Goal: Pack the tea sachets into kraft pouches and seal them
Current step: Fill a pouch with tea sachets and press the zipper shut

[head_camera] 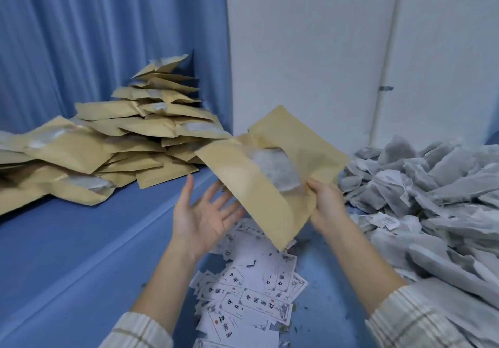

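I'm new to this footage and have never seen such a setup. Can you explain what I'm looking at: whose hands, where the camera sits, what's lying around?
There is no machine here: a person works bare-handed, filmed by a camera worn on their head, looking down. The right hand grips a kraft pouch with a clear window showing a sachet inside. The left hand is open, palm up, just under the pouch. On the blue surface: a pile of kraft pouches at left, a heap of grey tea sachets at right, and printed paper labels in the middle.
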Available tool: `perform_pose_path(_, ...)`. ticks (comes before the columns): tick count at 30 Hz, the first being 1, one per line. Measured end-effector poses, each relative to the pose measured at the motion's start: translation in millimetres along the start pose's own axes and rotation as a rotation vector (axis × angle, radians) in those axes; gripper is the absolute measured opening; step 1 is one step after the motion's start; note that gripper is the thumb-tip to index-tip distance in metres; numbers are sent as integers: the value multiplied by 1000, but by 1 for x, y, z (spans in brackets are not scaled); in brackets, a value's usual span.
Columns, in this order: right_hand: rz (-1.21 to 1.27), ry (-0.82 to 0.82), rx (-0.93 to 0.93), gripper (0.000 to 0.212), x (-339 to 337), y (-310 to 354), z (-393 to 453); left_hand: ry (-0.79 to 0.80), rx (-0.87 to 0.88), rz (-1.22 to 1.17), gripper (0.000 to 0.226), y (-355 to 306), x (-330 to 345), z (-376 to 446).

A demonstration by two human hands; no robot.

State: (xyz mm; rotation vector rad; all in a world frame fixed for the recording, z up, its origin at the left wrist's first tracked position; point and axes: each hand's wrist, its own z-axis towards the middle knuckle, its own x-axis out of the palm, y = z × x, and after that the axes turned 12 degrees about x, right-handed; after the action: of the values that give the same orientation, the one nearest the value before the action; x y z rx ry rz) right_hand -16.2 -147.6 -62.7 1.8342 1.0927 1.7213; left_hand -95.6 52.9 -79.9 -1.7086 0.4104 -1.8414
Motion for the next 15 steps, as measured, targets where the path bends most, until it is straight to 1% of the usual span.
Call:
perform_pose_path(1,25,1,-14,40,34,-6,9,-40,51,-50,62,-1,2,1)
perform_pose_path(2,44,40,-24,42,78,-13,20,-86,101,-89,58,-5,4,2)
perform_pose_path(3,23,118,7,43,125,-20,28,-138,133,-110,53,-9,7,4)
perform_pose_path(4,-60,227,101,53,174,-28,28,-183,164,-73,49,-15,13,7)
perform_pose_path(5,-184,328,234,73,217,-38,26,-211,218,-22,42,-24,14,13)
perform_pose_path(6,-321,380,338,91,247,-50,23,-257,255,-67,32,-33,14,20)
perform_pose_path(7,-432,398,394,97,264,-62,23,-263,295,-144,24,-46,13,22)
perform_pose_path(8,-516,399,426,96,270,-74,24,-271,329,-128,26,-55,9,25)
perform_pose_path(9,-554,399,433,91,267,-86,27,-265,309,-42,27,-58,4,30)
perform_pose_path(11,-546,390,411,78,247,-105,41,-275,273,69,31,-54,-14,36)
perform_pose_path(13,-506,379,388,64,222,-113,55,-283,182,21,31,-43,-26,36)
perform_pose_path(15,-528,342,357,49,196,-113,67,-313,160,64,27,-24,-35,40)
